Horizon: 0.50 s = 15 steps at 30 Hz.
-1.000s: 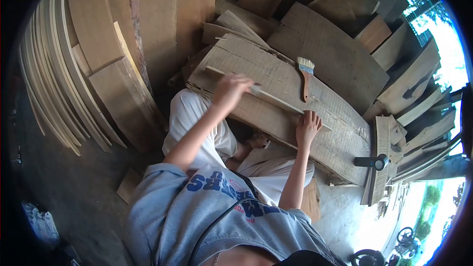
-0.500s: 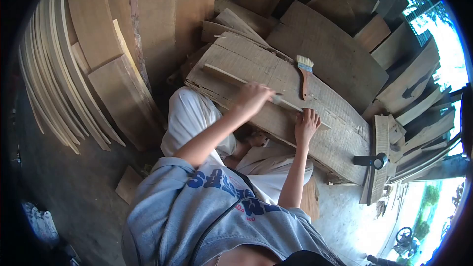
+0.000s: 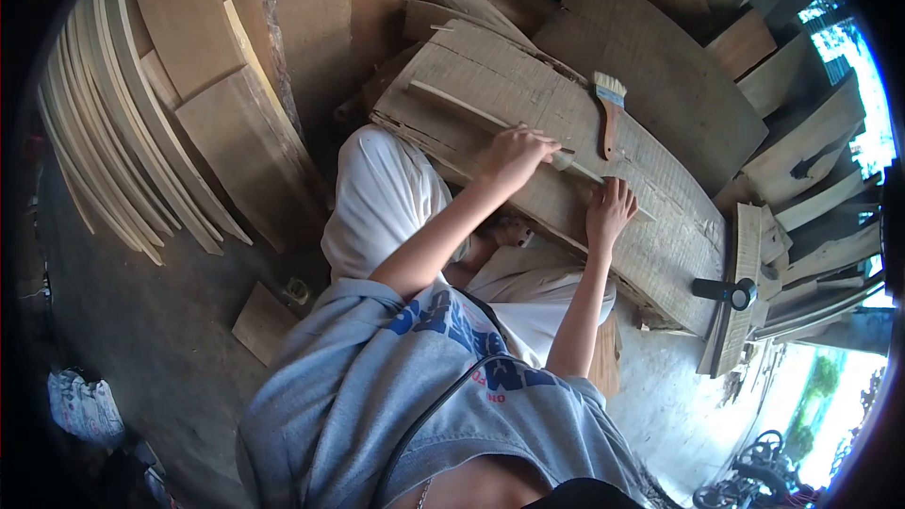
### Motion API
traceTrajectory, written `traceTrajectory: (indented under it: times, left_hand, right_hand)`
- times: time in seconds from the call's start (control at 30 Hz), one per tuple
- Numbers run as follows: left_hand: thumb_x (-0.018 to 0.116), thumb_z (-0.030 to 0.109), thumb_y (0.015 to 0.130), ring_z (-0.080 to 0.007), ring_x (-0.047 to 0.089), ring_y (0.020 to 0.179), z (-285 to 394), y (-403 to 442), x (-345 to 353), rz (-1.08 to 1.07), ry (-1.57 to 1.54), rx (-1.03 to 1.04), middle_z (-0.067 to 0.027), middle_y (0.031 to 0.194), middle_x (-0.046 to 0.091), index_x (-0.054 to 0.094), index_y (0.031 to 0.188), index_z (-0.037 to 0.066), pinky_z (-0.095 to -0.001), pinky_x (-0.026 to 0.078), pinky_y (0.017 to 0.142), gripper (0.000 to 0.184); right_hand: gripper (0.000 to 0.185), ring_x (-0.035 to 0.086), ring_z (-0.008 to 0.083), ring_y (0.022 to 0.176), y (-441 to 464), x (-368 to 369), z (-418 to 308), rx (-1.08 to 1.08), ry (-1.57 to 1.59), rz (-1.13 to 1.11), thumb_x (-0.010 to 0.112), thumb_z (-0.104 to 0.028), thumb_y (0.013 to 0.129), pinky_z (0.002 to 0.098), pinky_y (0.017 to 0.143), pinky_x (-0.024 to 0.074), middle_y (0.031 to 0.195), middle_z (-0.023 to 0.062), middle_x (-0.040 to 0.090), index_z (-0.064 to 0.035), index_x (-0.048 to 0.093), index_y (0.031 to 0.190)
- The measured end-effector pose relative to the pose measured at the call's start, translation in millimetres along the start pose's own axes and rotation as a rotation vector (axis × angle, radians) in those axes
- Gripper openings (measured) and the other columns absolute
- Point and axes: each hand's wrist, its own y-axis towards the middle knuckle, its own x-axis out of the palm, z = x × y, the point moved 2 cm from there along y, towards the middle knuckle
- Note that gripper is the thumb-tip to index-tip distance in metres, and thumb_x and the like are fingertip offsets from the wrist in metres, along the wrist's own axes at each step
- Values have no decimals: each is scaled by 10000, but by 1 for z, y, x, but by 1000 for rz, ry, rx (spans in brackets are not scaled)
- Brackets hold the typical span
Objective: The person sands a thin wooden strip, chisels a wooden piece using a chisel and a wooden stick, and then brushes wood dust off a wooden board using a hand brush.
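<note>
A narrow wooden strip (image 3: 462,110) lies along a wide rough board (image 3: 650,170) in front of my crossed legs. My left hand (image 3: 521,156) is closed above the strip's middle, gripping a small slim tool (image 3: 566,159) with a pale part and a dark end; its kind is unclear. Bent over the strip's right end, my right hand (image 3: 611,211) grips it with the fingers close together and holds it against the board. Beyond the hands a flat paintbrush (image 3: 609,115) with a wooden handle rests on the board, bristles pointing away.
A black tool with a round end (image 3: 726,292) sits at the board's right end, beside a short crosswise plank (image 3: 733,292). Thin curved boards (image 3: 104,123) stack on the left. Large planks (image 3: 660,66) lean behind. A small wood piece (image 3: 264,323) lies on the floor.
The view has shifted, so the board and legs appear higher and further right. My left hand, blurred before, is now sharper over the strip. My right hand keeps its hold.
</note>
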Motion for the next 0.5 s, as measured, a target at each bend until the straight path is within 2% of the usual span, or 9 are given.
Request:
traceTrajectory:
  times: [0.07,0.13,0.2,0.27,0.33,0.37,0.5]
  left_hand:
    - [628,110,792,-148,663,810,-22,-2,-2,-44,20,5,-3,873,695,701,906,129,-281,536,746,136]
    - [616,100,790,-180,652,860,-55,-9,-49,-52,-32,-209,-14,871,691,710,891,156,-315,516,760,149]
    - [615,81,778,-172,641,915,-98,-22,-87,106,44,-192,-7,935,688,720,895,166,-317,506,804,178]
    - [625,104,782,-175,625,977,-115,-26,-105,129,131,-206,-9,966,682,717,920,150,-318,494,846,172]
    - [635,111,765,-191,622,969,-102,-19,-100,150,156,-154,-12,951,682,717,912,149,-322,499,826,172]
    - [639,117,755,-197,630,912,-90,-17,-83,70,40,-209,-8,921,685,717,896,146,-325,505,790,164]
    - [635,165,778,-171,658,804,-7,1,-5,-44,-16,-25,-18,853,692,711,879,159,-317,518,751,127]
  right_hand:
    - [188,496,264,943,0,0,3,2,-12,-1,588,-202,818,407,915,309,933,70,523,-108,540,974]
    - [188,498,261,943,2,4,3,8,4,7,596,-204,815,402,915,310,937,64,527,-109,544,969]
    - [186,500,260,940,1,1,-1,22,-3,-2,598,-196,813,398,911,312,937,63,528,-112,546,971]
    - [184,500,259,936,-1,2,0,21,5,-9,599,-198,813,396,905,316,935,60,529,-115,547,969]
    - [180,501,256,934,2,1,-1,2,-4,28,599,-198,811,396,904,317,935,58,531,-116,551,964]
    - [187,502,255,934,3,1,-1,7,-17,11,603,-201,807,399,907,317,936,57,532,-119,552,967]
    - [186,498,259,940,0,2,1,7,-16,-9,594,-212,809,409,906,315,937,65,529,-121,552,966]
